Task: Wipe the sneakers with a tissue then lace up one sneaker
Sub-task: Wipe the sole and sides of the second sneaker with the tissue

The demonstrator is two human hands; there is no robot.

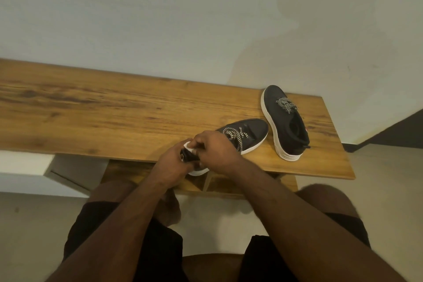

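Observation:
Two black sneakers with white soles and black-and-white laces stand on a wooden bench [114, 110]. The near sneaker [249, 133] lies at the bench's front edge, toe pointing right. My left hand [174, 160] grips its heel end. My right hand [215, 151] holds a white tissue [188, 145] against the heel, fingers curled over it. Most of the heel and part of the tissue are hidden by my hands. The second sneaker [286, 123] stands farther right, apart from both hands, toe pointing away.
The bench runs along a pale wall [206, 18], its right end just past the second sneaker. Below the front edge are wooden compartments [206, 182]. My knees and black shorts [160, 247] fill the bottom of the view.

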